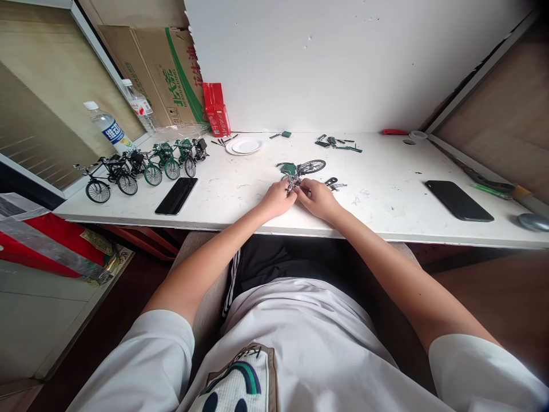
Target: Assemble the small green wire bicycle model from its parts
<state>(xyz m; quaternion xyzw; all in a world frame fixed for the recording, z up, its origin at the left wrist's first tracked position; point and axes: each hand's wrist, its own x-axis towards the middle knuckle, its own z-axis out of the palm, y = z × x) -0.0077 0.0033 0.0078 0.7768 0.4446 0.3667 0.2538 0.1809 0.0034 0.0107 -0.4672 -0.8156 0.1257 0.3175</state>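
Near the front edge of the white table point(240, 200), my left hand point(277, 200) and my right hand point(318, 198) meet with bent fingers. Between the fingertips is a small silver model bicycle part point(292, 179); its exact shape is partly hidden. Just beyond my fingers lie a black spoked wheel point(311, 166) and a green model piece point(288, 168). To the right of my right hand are small black and silver parts point(332, 182). Several assembled model bicycles, black point(112, 176) and green point(162, 160), stand in a row at the left.
A black phone point(176, 195) lies left, another dark phone-like slab point(458, 200) right. Loose green and black parts point(337, 142) and white paper plates point(244, 146) are farther back. Bottles point(109, 127), a cardboard box point(158, 74) and a red packet point(217, 109) stand at back left.
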